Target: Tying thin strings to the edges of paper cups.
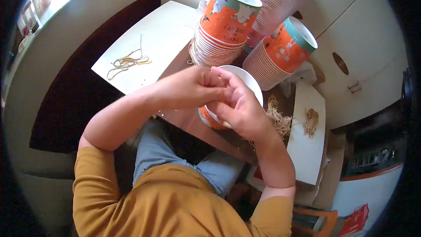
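Note:
My left hand (202, 88) and my right hand (242, 107) meet in front of me with fingertips pinched together. Whatever lies between the fingers is too small or hidden to make out. Just under them a paper bucket (251, 80) stands on the brown table, its white inside showing past my right fingers and its orange side partly covered by my hands. Behind it rises an upside-down stack of orange and green paper buckets (228, 22). A second such stack (280, 55) leans to the right of the first.
Loose strings (127, 63) lie on the white left tabletop (169, 30). A bundle of pale strings (280, 117) rests right of my right hand, and another bundle (311, 122) sits on the white right-hand panel (302, 160). Plastic-wrapped stacks (287, 0) stand at the back.

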### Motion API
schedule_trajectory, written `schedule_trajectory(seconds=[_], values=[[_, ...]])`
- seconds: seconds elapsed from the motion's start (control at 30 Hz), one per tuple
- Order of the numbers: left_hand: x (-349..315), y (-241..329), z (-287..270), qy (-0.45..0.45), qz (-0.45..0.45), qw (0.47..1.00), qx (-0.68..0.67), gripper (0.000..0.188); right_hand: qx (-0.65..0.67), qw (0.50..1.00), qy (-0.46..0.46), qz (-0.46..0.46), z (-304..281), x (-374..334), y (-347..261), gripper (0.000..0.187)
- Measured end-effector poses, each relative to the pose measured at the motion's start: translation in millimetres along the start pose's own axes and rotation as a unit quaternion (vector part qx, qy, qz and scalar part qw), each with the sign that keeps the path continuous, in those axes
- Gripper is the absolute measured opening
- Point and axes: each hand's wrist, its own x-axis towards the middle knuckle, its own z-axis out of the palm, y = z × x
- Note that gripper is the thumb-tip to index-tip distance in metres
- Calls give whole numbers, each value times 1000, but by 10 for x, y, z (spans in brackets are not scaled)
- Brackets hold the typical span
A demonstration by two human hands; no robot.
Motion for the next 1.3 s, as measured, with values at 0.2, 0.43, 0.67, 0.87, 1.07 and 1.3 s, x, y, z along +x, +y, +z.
schedule_trajectory(seconds=[0.2, 0.43, 0.67, 0.87, 1.07, 1.3], values=[[267, 156, -322, 55, -20, 994, 88, 27, -230, 955, 153, -105, -252, 146, -218, 13], [410, -344, -359, 171, -7, 894, 414, 32, -524, 824, 172, -130, -1093, 195, 101, 11], [633, -553, -276, 201, -36, 857, 474, 20, -534, 838, 105, -43, -1036, 27, 345, 12], [597, -593, -300, 218, -37, 879, 423, 19, -519, 844, 131, -36, -838, -49, 122, 13], [517, -631, -313, 218, -1, 902, 372, 23, -536, 831, 147, -27, -767, -60, 128, 14], [542, -570, -207, 259, -84, 870, 411, 25, -549, 819, 161, -45, -593, -91, 111, 13]])
